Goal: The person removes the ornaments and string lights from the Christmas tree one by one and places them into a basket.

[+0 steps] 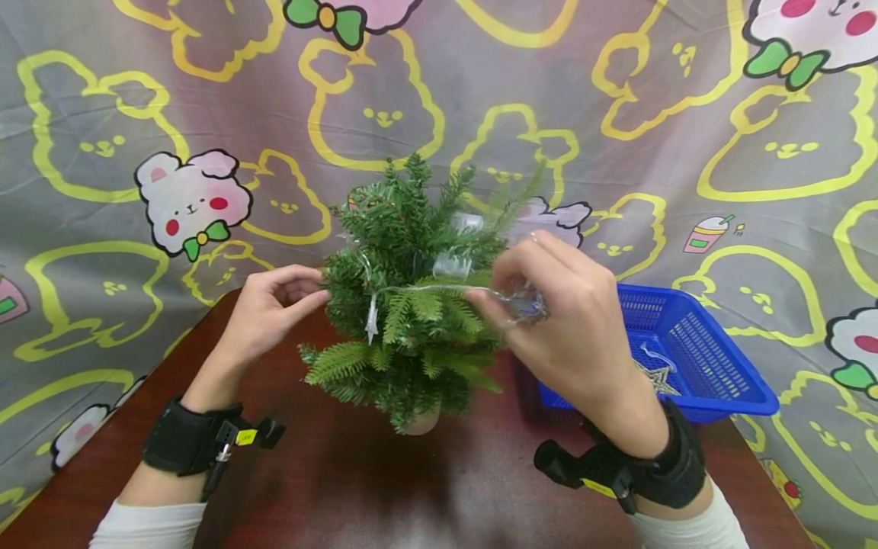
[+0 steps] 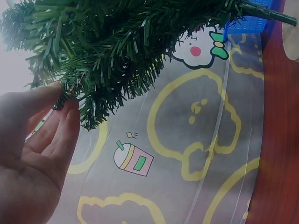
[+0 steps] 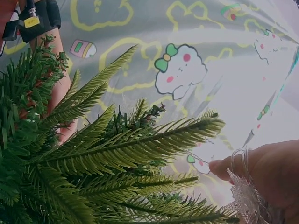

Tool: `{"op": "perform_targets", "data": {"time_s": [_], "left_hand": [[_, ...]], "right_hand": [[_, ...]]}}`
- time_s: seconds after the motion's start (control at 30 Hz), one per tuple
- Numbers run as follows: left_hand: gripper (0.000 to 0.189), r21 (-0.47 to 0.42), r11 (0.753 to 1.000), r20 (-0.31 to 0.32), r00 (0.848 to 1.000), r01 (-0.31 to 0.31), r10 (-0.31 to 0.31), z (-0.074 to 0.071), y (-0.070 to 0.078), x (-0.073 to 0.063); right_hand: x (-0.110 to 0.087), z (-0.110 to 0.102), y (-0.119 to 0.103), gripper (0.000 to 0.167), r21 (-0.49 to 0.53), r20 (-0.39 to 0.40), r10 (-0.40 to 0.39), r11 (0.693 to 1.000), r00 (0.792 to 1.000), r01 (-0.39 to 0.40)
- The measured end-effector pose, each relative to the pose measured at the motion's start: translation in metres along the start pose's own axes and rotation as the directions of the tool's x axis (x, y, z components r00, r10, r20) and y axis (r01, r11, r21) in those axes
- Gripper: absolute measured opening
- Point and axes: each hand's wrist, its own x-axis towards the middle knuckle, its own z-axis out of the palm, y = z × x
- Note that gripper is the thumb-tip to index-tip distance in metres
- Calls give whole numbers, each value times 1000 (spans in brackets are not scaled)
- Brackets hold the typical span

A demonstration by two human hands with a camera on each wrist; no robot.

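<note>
A small artificial Christmas tree [image 1: 420,329] stands mid-desk [image 1: 309,473]. On its left, the left hand's [image 1: 276,306] grip pinches a branch tip; on its right, the right hand's [image 1: 579,316] grip holds bunched string lights [image 3: 245,196], one strand crossing the tree's near side. A blue plastic basket [image 1: 716,351] sits far right.

Obstacles: artificial tree [image 1: 405,221], filling the gap between left hand [image 1: 277,305] and right hand [image 1: 569,313], touching the left's fingertips; light string [image 1: 425,288], stretched leftward from the right hand across the tree's front; blue basket [image 1: 737,408], right of the right hand; patterned cloth [image 1: 377,84], behind both. Passage: over the table [image 1: 309,473], bodyward of both hands, between the wrists.
</note>
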Motion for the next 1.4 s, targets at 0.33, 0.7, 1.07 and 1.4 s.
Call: {"op": "perform_targets", "data": {"time_s": [0.33, 0.7, 1.07, 1.4], "left_hand": [[14, 19, 1000, 14, 1000, -12, 11, -5, 3, -6], [11, 53, 998, 15, 1000, -26, 25, -8, 8, -12], [14, 55, 997, 28, 998, -49, 48, -10, 12, -17], [19, 61, 993, 52, 994, -104, 101, -10, 18, -21]], "right_hand": [[1, -1, -1, 5, 0, -20, -24, 1000, 1000, 24], [2, -6, 0, 1, -6, -16, -25, 1000, 1000, 25], [3, -11, 1, 17, -13, -2, -46, 999, 999, 46], [1, -12, 1, 19, -23, -12, 23, 999, 1000, -23]]}}
